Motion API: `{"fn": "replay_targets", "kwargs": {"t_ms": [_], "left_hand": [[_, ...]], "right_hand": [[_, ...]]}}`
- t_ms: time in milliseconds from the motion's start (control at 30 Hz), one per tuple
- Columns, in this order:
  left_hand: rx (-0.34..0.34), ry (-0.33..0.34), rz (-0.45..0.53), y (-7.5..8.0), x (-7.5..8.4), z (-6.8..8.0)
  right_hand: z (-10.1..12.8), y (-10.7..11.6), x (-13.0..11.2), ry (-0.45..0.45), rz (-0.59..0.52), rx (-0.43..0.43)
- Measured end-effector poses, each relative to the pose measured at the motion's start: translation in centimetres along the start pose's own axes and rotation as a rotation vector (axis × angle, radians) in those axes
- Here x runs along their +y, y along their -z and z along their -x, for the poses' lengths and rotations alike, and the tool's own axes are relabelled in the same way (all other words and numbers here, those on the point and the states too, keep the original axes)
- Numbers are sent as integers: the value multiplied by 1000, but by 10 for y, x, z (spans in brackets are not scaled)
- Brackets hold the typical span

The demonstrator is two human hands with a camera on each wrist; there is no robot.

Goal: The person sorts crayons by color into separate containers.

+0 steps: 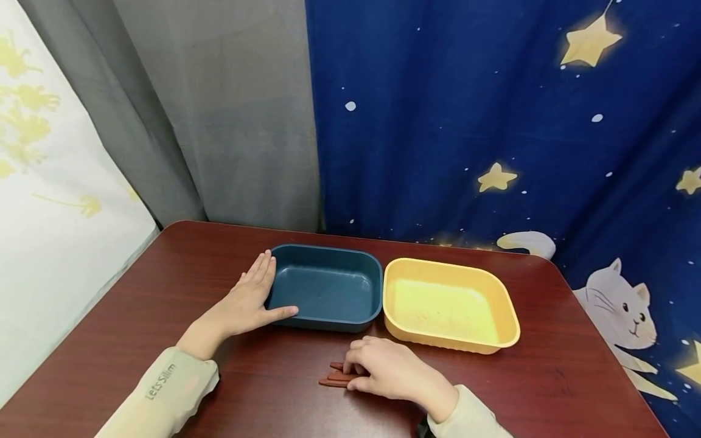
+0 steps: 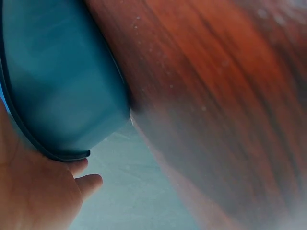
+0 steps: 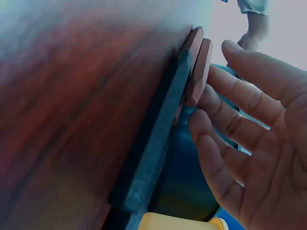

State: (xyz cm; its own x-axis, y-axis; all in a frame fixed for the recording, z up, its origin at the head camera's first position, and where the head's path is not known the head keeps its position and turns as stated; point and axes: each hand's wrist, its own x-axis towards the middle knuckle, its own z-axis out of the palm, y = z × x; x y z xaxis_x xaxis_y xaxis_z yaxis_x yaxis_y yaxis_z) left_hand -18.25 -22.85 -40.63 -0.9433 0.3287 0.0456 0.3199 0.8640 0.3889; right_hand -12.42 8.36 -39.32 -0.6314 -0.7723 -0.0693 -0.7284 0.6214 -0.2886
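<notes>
My left hand (image 1: 249,301) rests against the left end of a dark teal plastic bin (image 1: 323,325), fingers straight along its side and thumb over the near rim. In the left wrist view, the bin's outer wall (image 2: 62,86) shows beside that hand (image 2: 33,191). My right hand (image 1: 386,368) is low over several reddish-brown sticks (image 1: 331,383) lying close together on the table. From the right wrist, its fingertips are right at a brown stick (image 3: 199,72), with the thumb apart from it. A longer stick (image 3: 148,139) there looks dark.
A yellow bin (image 1: 443,340) stands just right of the teal one, nearly side by side. Both sit toward the back of the dark red wooden table (image 1: 263,389). Behind the table hang a grey curtain (image 1: 246,121) and a blue starry one (image 1: 438,121).
</notes>
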Motion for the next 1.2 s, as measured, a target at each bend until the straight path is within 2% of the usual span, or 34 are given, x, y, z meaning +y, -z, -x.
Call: {"fn": "replay_targets", "kwargs": {"t_ms": [167,500,1000,1200], "left_hand": [[3,-2,-5,1,1,0],[-11,1,-3,1,4,4],[8,-6,-26,-2,2,3],[7,-18,-31,-2,2,3]], "right_hand": [[-4,0,2,-18,-40,-36],[-7,-1,11,1,-159,-77],[-8,17,9,79,-283,8],[-11,28,10,89,-314,72]]}}
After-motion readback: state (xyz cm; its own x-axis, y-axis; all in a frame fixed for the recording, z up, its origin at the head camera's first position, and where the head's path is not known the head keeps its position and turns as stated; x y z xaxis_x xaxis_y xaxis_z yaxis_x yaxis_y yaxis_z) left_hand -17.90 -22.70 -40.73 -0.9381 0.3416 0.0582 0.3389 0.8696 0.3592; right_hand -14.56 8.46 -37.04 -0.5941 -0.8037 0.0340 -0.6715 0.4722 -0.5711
